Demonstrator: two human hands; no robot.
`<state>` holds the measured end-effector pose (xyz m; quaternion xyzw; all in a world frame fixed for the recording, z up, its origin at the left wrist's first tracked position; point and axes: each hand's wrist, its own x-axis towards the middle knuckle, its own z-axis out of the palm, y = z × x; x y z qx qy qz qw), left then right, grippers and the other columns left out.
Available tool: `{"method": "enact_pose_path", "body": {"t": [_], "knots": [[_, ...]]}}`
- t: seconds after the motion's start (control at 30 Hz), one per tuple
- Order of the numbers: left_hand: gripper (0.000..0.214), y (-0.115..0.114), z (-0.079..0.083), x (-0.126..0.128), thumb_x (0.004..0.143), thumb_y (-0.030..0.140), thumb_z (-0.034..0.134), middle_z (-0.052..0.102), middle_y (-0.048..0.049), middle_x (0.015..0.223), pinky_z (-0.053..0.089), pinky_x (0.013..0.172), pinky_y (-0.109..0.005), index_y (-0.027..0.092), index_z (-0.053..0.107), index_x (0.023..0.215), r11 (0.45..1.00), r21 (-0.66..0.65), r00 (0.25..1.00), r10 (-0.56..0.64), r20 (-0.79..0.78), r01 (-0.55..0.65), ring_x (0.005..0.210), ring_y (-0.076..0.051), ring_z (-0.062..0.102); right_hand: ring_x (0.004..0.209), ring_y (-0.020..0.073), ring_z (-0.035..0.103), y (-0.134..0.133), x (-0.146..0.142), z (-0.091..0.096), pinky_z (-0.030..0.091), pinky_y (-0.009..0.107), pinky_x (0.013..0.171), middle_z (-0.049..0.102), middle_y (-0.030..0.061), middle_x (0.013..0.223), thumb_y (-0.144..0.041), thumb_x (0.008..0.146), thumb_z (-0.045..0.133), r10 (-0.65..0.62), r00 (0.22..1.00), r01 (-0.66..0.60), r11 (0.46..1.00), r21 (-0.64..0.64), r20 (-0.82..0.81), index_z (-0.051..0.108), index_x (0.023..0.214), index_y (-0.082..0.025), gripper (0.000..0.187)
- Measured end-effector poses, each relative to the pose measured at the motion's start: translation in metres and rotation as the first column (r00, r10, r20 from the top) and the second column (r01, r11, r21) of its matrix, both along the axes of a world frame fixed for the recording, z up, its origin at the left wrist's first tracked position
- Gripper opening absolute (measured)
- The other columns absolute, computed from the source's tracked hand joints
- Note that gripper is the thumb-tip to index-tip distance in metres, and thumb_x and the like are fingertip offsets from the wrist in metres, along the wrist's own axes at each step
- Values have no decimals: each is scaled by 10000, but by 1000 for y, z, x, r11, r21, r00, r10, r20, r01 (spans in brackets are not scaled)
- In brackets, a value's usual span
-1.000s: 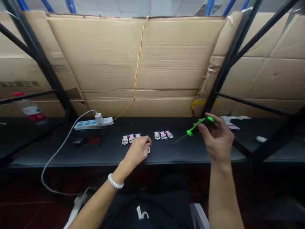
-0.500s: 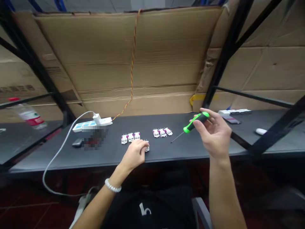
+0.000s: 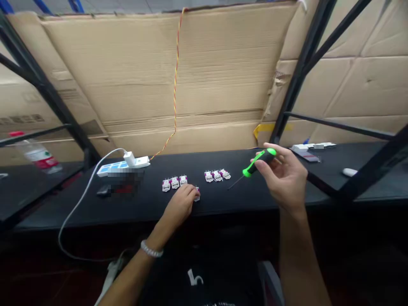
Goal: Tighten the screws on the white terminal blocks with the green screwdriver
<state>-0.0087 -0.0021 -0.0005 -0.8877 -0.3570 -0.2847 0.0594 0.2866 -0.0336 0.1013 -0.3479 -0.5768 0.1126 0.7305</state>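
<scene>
My right hand [image 3: 285,176] is closed around the black and green handle of a screwdriver [image 3: 259,162], raised above the table. Its thin shaft slants down to the left. Near the table's front edge, my left hand [image 3: 182,199] has its fingers closed on a small white and purple part [image 3: 197,195], whose left side is hidden by the fingers. Just behind that hand lies a row of three similar white and purple parts [image 3: 174,182]. Another three such parts [image 3: 217,175] lie side by side, further right, left of the screwdriver tip.
A white power strip [image 3: 142,162] with a plugged-in charger and white cable [image 3: 79,199] lies at the left. A black table [image 3: 236,204] runs between black metal frame posts [image 3: 296,80], backed by cardboard [image 3: 223,63]. A bottle [image 3: 41,157] stands far left; a phone [image 3: 309,156] lies right.
Both hands keep nearly the same places, the left on the small part and the right on the screwdriver. The view has shifted slightly and the cardboard looks brighter.
</scene>
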Motion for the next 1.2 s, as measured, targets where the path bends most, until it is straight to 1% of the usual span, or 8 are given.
{"method": "enact_pose_path", "body": {"t": [0.13, 0.3, 0.4, 0.5, 0.67, 0.83, 1.07, 1.2], "knots": [[216, -1, 1, 0, 1054, 75, 480, 691, -89, 1044, 564, 955, -415, 173, 664, 996, 1000, -14, 1000, -7, 11, 7, 1018, -261, 625, 904, 223, 791, 0, -4, -1, 671, 396, 894, 781, 40, 1016, -301, 835, 886, 14, 1000, -14, 1000, -3, 0, 756, 1220, -262, 408], [192, 4, -6, -1, 1067, 118, 495, 706, -108, 1156, 554, 1031, -456, 180, 667, 1007, 995, -94, 990, -31, 140, 44, 1122, -270, 653, 888, 219, 795, 1, -17, -4, 677, 388, 880, 788, 44, 1032, -313, 844, 886, 64, 997, -64, 998, -21, 31, 751, 1238, -259, 420], [159, 6, -8, -2, 1066, 155, 522, 707, -114, 1231, 545, 1074, -471, 192, 671, 1022, 980, -185, 977, -25, 212, 66, 1185, -273, 667, 899, 219, 800, 5, -31, -11, 680, 388, 883, 798, 51, 1063, -323, 870, 864, 120, 992, -118, 992, -40, 43, 741, 1277, -259, 431], [132, 5, -7, -3, 1053, 177, 554, 704, -110, 1229, 552, 1080, -439, 198, 675, 1002, 956, -273, 960, -31, 278, 110, 1178, -257, 682, 959, 231, 797, 10, -48, -19, 681, 397, 903, 798, 62, 1108, -343, 894, 840, 149, 987, -144, 987, -70, 60, 731, 1317, -260, 444], [120, 3, -3, -1, 1029, 176, 585, 698, -104, 1221, 553, 1082, -423, 203, 683, 965, 929, -339, 939, -28, 343, 151, 1163, -249, 691, 989, 232, 791, 16, -73, -29, 670, 398, 921, 786, 62, 1112, -340, 926, 803, 177, 978, -166, 981, -105, 110, 733, 1323, -267, 409], [100, 2, 0, -1, 1010, 166, 607, 706, -103, 1231, 558, 1072, -420, 205, 688, 965, 920, -358, 932, -18, 363, 158, 1162, -254, 694, 985, 232, 785, 19, -83, -32, 661, 397, 922, 777, 61, 1120, -353, 938, 790, 179, 975, -163, 979, -121, 134, 727, 1343, -278, 417], [121, 2, -1, 1, 998, 135, 609, 710, -94, 1207, 561, 1068, -429, 201, 683, 928, 920, -362, 932, -10, 363, 151, 1141, -252, 695, 980, 232, 785, 21, -85, -30, 660, 391, 909, 774, 67, 1130, -360, 934, 790, 189, 969, -169, 976, -135, 156, 722, 1343, -272, 423], [129, 2, 0, 2, 999, 140, 606, 710, -95, 1186, 581, 1037, -408, 203, 692, 925, 925, -347, 930, -16, 366, 153, 1114, -244, 702, 956, 229, 786, 22, -87, -28, 664, 385, 878, 777, 66, 1118, -361, 934, 791, 202, 966, -180, 974, -141, 159, 726, 1331, -272, 413]]}}
